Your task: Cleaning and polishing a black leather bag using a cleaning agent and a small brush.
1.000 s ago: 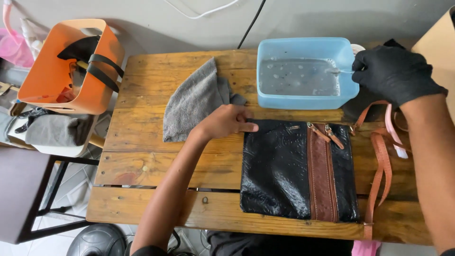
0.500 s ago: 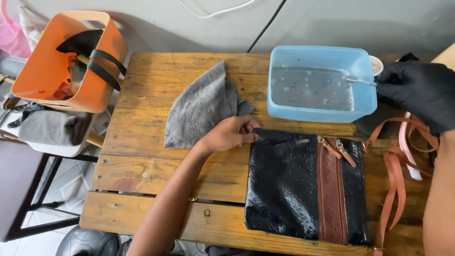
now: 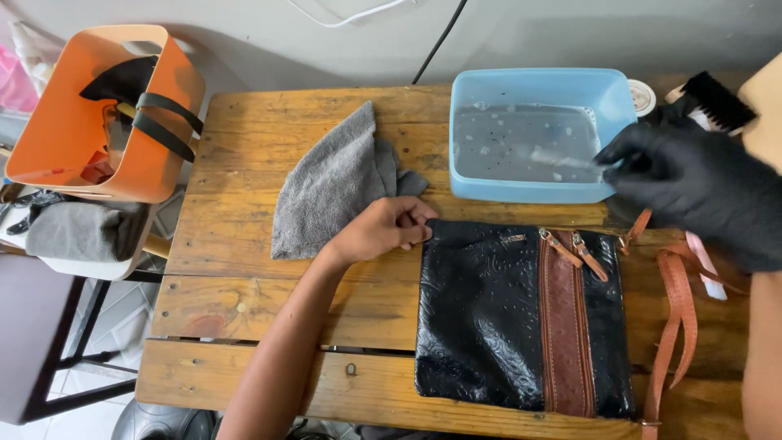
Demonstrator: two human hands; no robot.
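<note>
The black embossed bag lies flat on the wooden counter. It looks soft, floppy and light, best held at an edge. The bare left hand pins its top-left corner; the gloved right hand grips a small brush in the blue tub.

Bare left hand; black glove on right hand
</note>
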